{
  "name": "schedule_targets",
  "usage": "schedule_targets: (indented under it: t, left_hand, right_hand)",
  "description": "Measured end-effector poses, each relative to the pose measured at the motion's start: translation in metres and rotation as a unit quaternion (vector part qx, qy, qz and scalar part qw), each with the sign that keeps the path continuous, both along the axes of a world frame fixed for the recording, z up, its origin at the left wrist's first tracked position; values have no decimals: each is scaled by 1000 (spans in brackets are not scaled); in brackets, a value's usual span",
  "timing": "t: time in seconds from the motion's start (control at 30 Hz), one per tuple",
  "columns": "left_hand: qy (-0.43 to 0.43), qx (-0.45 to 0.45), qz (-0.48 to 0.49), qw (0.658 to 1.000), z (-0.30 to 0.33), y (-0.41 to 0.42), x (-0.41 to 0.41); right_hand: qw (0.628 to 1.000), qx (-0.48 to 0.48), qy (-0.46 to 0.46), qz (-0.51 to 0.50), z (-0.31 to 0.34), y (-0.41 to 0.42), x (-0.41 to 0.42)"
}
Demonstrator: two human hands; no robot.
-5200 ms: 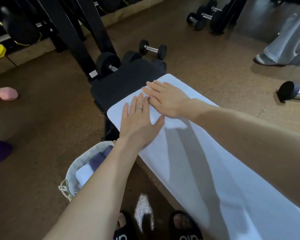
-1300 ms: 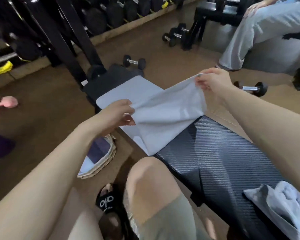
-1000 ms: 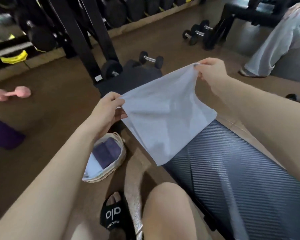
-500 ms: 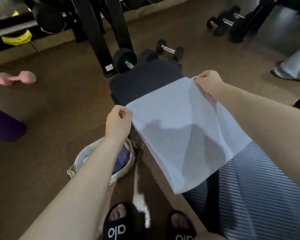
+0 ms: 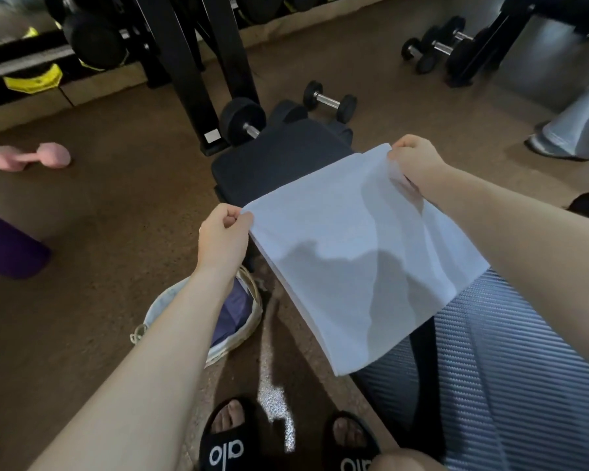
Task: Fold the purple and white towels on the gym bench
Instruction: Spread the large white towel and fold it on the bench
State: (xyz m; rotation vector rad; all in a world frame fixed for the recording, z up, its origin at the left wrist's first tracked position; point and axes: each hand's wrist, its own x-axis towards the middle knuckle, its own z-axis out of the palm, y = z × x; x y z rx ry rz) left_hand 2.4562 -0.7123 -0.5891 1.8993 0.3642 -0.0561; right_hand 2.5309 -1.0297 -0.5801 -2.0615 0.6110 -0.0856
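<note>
Left hand point(image 5: 222, 236) pinches near corner of white towel point(image 5: 361, 253), fingers curled. Right hand point(image 5: 413, 161) pinches far corner. Towel folded, held stretched at frame centre, over desk point(image 5: 510, 362); lower edge hangs past desk side. Basket point(image 5: 249, 321) on floor at lower centre, just beside desk, purple towel point(image 5: 233, 311) inside. Pink dumbbell point(image 5: 29, 156) at left. Black dumbbell point(image 5: 330, 102) beyond desk, upper centre.

head: worn on person's head | faces forward and down | close over gym bench point(image 5: 286, 158) and floor
</note>
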Motion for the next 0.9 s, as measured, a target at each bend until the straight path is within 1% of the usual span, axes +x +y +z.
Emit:
schedule_targets:
  t: [0.13, 0.2, 0.3, 0.33, 0.5, 0.6, 0.7, 0.9]
  left_hand:
    - [-5, -26, 11, 1000, 2, 2, 8]
    - [-1, -29, 17, 999, -2, 3, 11]
    - [15, -31, 36, 999, -10, 4, 17]
    - [23, -33, 42, 998, -13, 4, 19]
    - [26, -20, 63, 997, -20, 4, 24]
    - [35, -17, 66, 997, -19, 5, 25]
    - [31, -26, 69, 997, -15, 7, 24]
    - [-17, 35, 30, 999, 3, 17, 18]
  right_hand:
    - [997, 40, -47, -42, 12, 2, 11]
    - [999, 31, -35, -26, 15, 7, 18]
    - [999, -14, 25, 32, 10, 10, 26]
    - [998, -13, 41, 37, 7, 11, 28]
    - [996, 52, 73, 2, -3, 15, 31]
    - [996, 74, 58, 8, 0, 17, 31]
    - [997, 60, 52, 21, 1, 17, 31]
    - [999, -22, 1, 25, 19, 18, 24]
